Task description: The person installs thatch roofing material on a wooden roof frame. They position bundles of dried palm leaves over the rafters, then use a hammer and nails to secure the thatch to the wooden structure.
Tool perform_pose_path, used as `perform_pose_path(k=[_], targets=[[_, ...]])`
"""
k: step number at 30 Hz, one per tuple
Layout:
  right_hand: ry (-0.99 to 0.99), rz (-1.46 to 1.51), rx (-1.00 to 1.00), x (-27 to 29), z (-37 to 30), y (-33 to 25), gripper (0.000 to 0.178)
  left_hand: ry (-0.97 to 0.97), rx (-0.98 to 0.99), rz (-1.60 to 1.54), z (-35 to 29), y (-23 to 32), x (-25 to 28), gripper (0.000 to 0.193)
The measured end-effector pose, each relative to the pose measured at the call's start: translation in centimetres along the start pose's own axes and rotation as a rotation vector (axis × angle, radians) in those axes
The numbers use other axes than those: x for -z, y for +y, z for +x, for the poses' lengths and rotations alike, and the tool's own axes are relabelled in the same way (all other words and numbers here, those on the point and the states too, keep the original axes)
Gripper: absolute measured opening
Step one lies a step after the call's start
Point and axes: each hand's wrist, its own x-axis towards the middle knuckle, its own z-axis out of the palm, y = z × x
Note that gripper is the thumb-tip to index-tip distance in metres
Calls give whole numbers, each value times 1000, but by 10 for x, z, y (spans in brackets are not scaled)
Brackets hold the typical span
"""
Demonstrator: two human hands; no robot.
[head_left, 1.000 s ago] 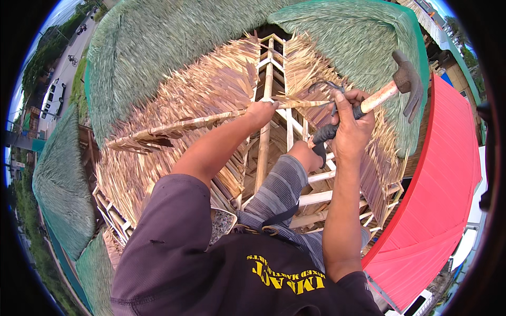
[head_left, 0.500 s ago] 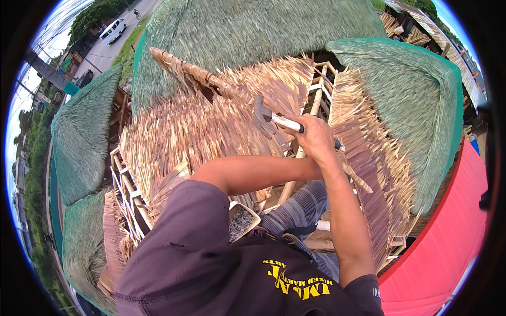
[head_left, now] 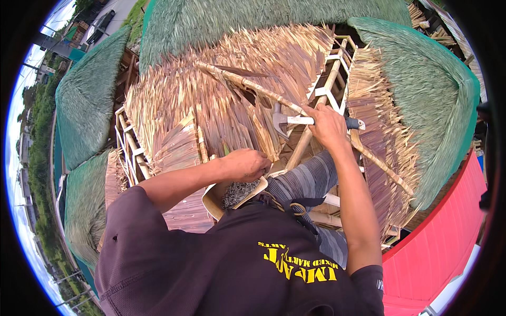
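My right hand point(head_left: 328, 126) grips a claw hammer point(head_left: 300, 120) by its handle, the head pointing left. Beneath that same hand runs a long thatch batten point(head_left: 247, 83) with dry leaves hanging from it, slanting from upper left to lower right; whether the fingers also clasp it I cannot tell. My left hand point(head_left: 249, 165) is curled closed just above an open cream container point(head_left: 213, 202) at my waist. Loose nails point(head_left: 238, 194) fill the container. Anything between the left fingertips is hidden.
Brown leaf thatch point(head_left: 179, 110) covers the roof slope before me. A bamboo frame point(head_left: 331, 79) with white ties rises at the ridge. Green-netted thatched roofs point(head_left: 432, 100) stand around, a red metal roof point(head_left: 437, 253) lies lower right, and a road point(head_left: 117, 11) passes far left.
My left hand has come back from beside the right hand to the nail container. The batten has come down flatter over the thatch. The hammer stays in my right hand.
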Motion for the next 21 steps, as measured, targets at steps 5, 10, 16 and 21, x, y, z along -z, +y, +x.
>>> perform_pose_path(k=[5,10,16,21], targets=[[14,-3,27,-14,-16,-8,56,-299,276,183,-36,8,-71,27],[67,-5,-8,-10,-35,-11,58,-219,291,282,-17,-2,-114,30],[187,-25,-115,16,-61,0,51,-145,259,257,-22,7,-104,26],[282,-6,-240,49,-88,7,55,-143,157,326,-23,18,-81,25]])
